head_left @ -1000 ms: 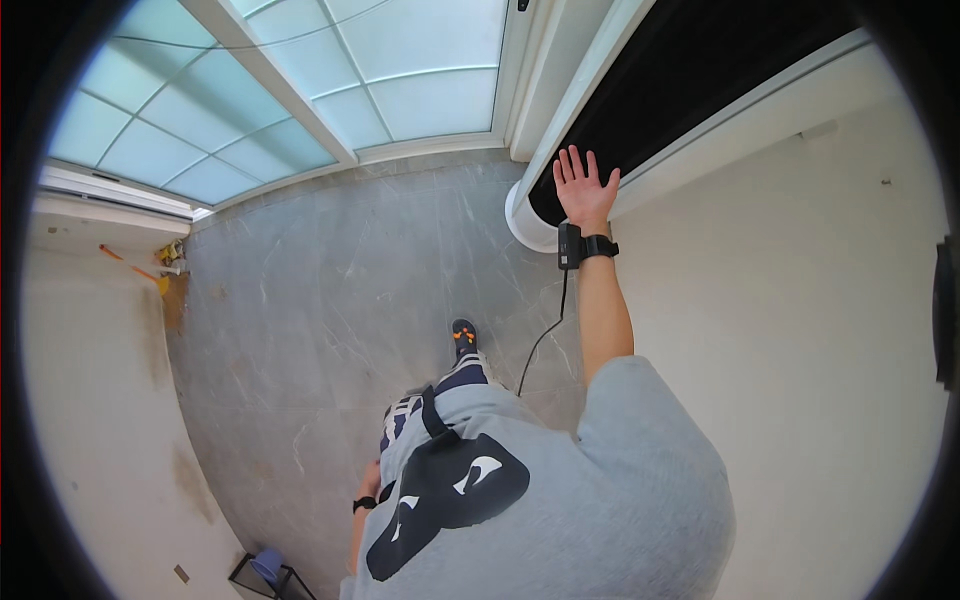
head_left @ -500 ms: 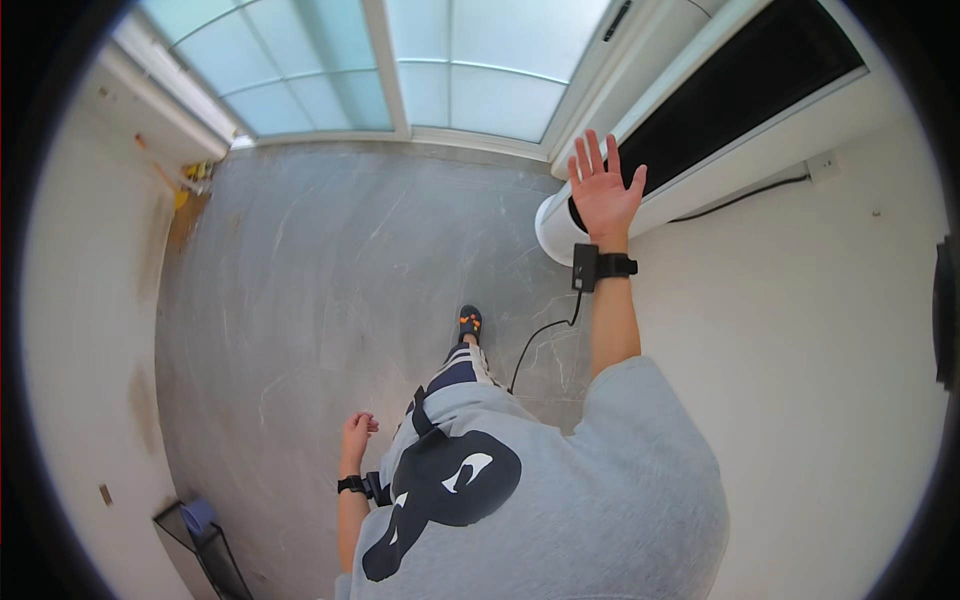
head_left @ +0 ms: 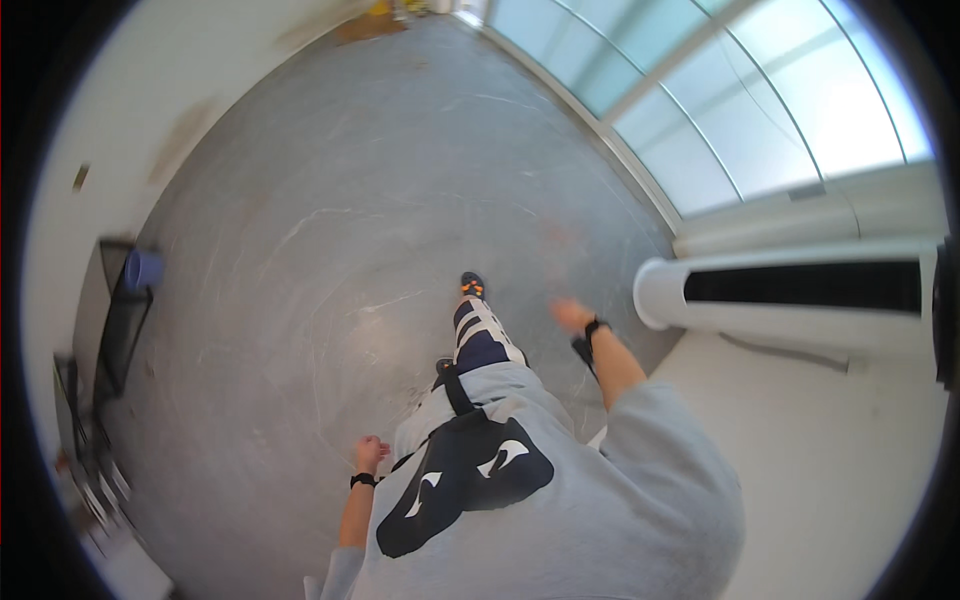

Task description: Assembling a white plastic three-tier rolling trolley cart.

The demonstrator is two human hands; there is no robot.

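Note:
My left hand [head_left: 371, 454] hangs low beside my body, over the grey floor. Its fingers are loosely curled together, and nothing shows in them. My right hand [head_left: 573, 315] is held out ahead of my right side, smeared by motion, so how its fingers lie cannot be told. No object shows in it. It is nearest to a tall white appliance with a long black front panel [head_left: 800, 283] and a round base [head_left: 655, 294], but does not touch it. Dark straps with small devices circle both wrists.
Grey marbled floor [head_left: 300, 200] spreads around my feet. Frosted glass doors [head_left: 700, 120] stand at the far right. By the left wall, a black-framed rack [head_left: 122, 330] holds a purple-blue container [head_left: 145, 269]. More blurred items stand at the lower left. Yellow items [head_left: 385, 8] lie in the far corner.
My view has turned left, so the doors and the appliance now sit farther right. My right hand, spread open and raised before the appliance earlier, has come down and away from it.

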